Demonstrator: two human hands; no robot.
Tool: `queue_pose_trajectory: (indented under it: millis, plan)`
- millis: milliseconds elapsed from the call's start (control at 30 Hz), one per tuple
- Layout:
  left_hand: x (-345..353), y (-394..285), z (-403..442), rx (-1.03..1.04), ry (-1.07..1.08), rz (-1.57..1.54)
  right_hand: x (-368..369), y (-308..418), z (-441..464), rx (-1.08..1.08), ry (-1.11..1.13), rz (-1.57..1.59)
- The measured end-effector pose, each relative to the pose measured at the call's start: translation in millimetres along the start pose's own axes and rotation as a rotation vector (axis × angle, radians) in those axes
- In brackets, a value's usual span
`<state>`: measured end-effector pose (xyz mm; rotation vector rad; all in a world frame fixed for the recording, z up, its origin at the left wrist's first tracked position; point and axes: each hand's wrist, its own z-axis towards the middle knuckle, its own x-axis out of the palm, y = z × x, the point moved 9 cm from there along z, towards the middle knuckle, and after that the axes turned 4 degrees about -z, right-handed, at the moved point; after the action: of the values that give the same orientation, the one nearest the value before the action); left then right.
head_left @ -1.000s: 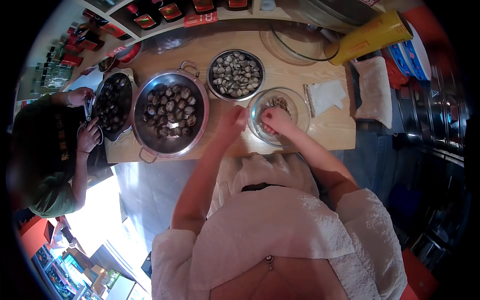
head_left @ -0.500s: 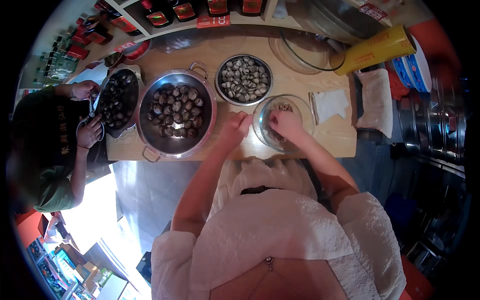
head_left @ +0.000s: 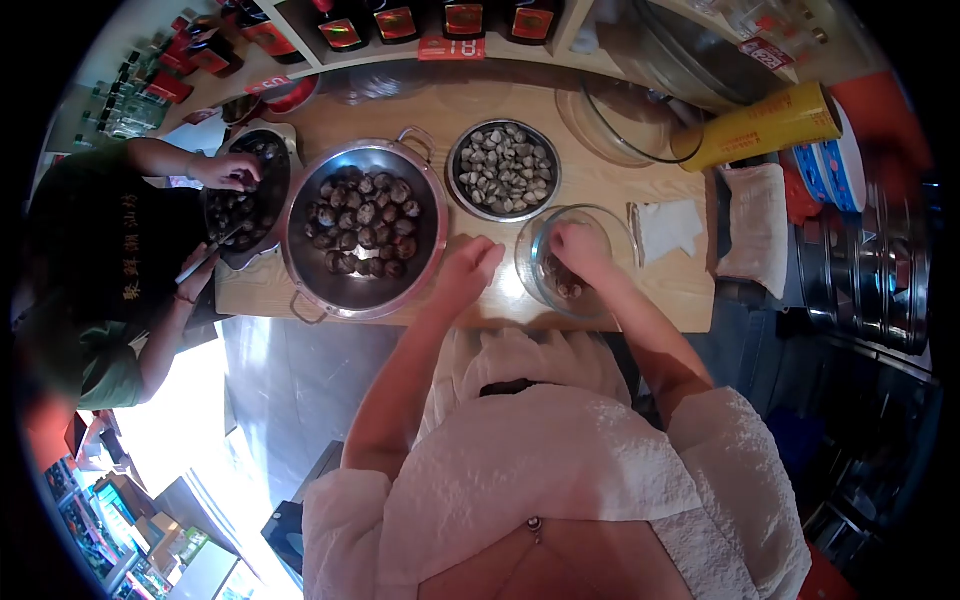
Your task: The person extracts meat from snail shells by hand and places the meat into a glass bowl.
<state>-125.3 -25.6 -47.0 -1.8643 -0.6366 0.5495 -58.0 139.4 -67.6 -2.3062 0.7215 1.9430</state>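
My left hand (head_left: pixel 468 273) is closed just left of a clear glass bowl (head_left: pixel 528 285), above the table's front part. Whatever its fingers pinch, if anything, is hidden. My right hand (head_left: pixel 582 250) reaches over the bowl's rim with fingers curled together inside; their grip is too small to make out. Brownish pieces of shellfish (head_left: pixel 568 291) lie at the bottom of the bowl. Behind it, a round metal bowl (head_left: pixel 452 178) is full of pale ribbed clams (head_left: pixel 505 170). Left of my left hand, a large steel basin (head_left: pixel 437 235) holds dark round shellfish (head_left: pixel 365 217).
A co-worker's hand (head_left: pixel 236 172) is over a pan of dark shellfish (head_left: pixel 240 215) at left; their other hand holds scissors (head_left: pixel 205 255). White cloths (head_left: pixel 668 230) lie right of my bowl. Behind stand a large glass bowl (head_left: pixel 640 150), a yellow roll (head_left: pixel 765 128) and bottles (head_left: pixel 463 22).
My left hand has drawn slightly away from the glass bowl. My right hand stays in it, more pieces showing below. The co-worker's one hand has moved from the scissors over the pan.
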Motion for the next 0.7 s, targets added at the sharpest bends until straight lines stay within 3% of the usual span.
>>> queue_pose_trajectory:
  millis: [67,167,267,367,500,600,667,700]
  plan:
    - [-4.0,5.6,2.8,-0.008,-0.014,-0.013,-24.3,-0.3,8.1,-0.027,-0.097,0.058]
    - [-7.6,8.8,2.4,-0.008,-0.035,0.036,-83.0,-2.7,21.5,0.141,-0.202,0.135]
    - [-5.4,5.0,-0.6,0.001,-0.023,0.032,-81.0,0.9,64.2,0.080,-0.305,0.012]
    - [-4.3,5.3,-2.1,-0.007,-0.034,0.029,-45.3,-9.4,101.4,0.108,-0.254,-0.207]
    - [-4.3,13.4,-2.6,-0.014,-0.021,0.039,-36.6,-8.7,108.2,0.050,-0.260,-0.216]
    - [-5.0,-6.8,-1.9,0.060,-0.048,0.021,-67.9,5.5,82.8,0.051,-0.260,0.065]
    - [0.7,-25.7,1.6,0.124,-0.066,0.001,-62.8,30.2,50.1,-0.012,0.020,0.668]
    - [7.8,-34.9,4.9,0.172,-0.052,-0.045,-68.5,41.5,32.0,-0.060,0.023,0.716]
